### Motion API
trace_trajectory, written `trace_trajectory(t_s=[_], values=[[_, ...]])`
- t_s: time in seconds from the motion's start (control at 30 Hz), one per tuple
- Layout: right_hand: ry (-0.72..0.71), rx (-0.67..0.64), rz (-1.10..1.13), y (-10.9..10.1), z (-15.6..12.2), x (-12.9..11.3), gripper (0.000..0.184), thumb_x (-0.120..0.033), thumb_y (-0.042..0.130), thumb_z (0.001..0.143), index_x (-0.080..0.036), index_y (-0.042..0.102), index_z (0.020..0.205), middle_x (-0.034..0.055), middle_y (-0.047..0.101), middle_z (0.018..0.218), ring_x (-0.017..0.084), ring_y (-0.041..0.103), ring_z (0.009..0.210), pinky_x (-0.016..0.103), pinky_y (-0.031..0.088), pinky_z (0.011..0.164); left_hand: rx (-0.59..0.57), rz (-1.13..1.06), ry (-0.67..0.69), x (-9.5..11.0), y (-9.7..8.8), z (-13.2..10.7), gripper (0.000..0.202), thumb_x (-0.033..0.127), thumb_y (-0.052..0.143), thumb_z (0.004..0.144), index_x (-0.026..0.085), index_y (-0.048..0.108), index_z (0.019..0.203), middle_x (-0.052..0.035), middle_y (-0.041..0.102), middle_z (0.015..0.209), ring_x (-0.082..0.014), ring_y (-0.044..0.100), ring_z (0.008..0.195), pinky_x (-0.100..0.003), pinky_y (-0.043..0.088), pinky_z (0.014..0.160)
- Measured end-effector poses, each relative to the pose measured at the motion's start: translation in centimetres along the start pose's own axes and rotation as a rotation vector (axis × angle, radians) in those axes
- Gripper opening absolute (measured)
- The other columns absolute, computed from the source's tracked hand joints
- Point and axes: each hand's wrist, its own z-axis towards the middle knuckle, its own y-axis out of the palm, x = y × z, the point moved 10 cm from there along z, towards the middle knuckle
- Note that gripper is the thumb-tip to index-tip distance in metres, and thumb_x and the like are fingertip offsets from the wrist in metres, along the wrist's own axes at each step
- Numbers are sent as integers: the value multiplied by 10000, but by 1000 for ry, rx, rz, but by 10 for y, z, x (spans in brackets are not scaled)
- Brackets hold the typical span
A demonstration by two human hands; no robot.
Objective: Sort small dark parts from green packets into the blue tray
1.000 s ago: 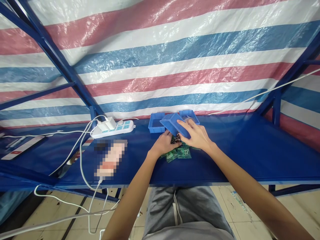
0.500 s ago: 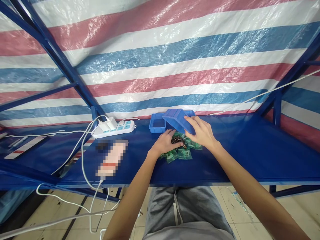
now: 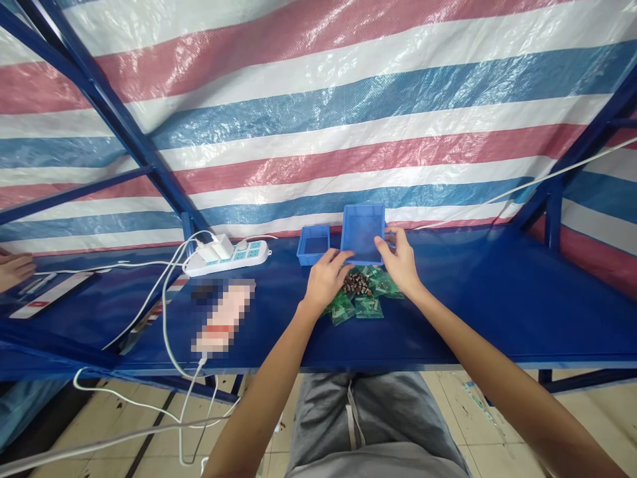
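Both my hands are at a blue plastic bin [image 3: 363,229], tilted up so that its bare inside faces me. My right hand [image 3: 401,264] grips its right side, thumb over the rim. At the lower left corner, my left hand [image 3: 322,280] has its curled fingers on the rim. Just below the bin lies a heap of small dark brown and metallic pieces [image 3: 357,284], too small to name. Clear bags with green contents [image 3: 368,307] lie around and under the heap. To the left stands a smaller blue bin [image 3: 313,247], upright on the blue table [image 3: 497,299].
A white power strip [image 3: 229,260] with plugged-in chargers and cables sits left of the bins. A blurred-out device [image 3: 226,318] lies nearer me. At the far left, another person's hand [image 3: 17,269] is by a white-and-red flat item [image 3: 52,295]. Blue frame bars flank the table.
The bin has turned from tipped over the heap to facing me, and moved back. My left hand has left the heap for the bin's corner. Another person's hand has appeared at far left.
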Motion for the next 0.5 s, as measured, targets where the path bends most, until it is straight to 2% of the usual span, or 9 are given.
trace_trajectory(t_s=[0.1,0.2,0.3,0.5], values=[[-44,-79,-12,5,3,-4,535,-616,521,928,-228,584,1290,115,691,1220,275,700,970,380,606,720,66,95,-15,-7,-1,1,180,345,570,989,218,688,1038,-43,643,962,-175,641,920,-264,504,762],[-184,-102,-174,7,4,-15,476,-543,473,976,-208,649,1265,111,695,1245,291,669,1099,433,564,918,79,155,-56,-17,-1,6,196,366,565,989,223,697,1009,-46,648,942,-194,622,938,-289,487,790],[-316,-94,-327,8,5,-21,384,-429,448,1001,-195,712,1156,100,714,1213,285,623,1189,466,482,1056,23,202,-110,-29,1,16,222,398,555,987,243,707,1034,-59,645,958,-225,598,954,-325,467,805],[-396,-176,-509,20,4,-7,277,-230,496,943,-191,731,1084,78,746,1104,280,635,1105,461,493,1008,-102,263,-179,-54,10,35,222,394,610,951,264,727,1088,-86,609,1038,-272,545,998,-400,416,870]])
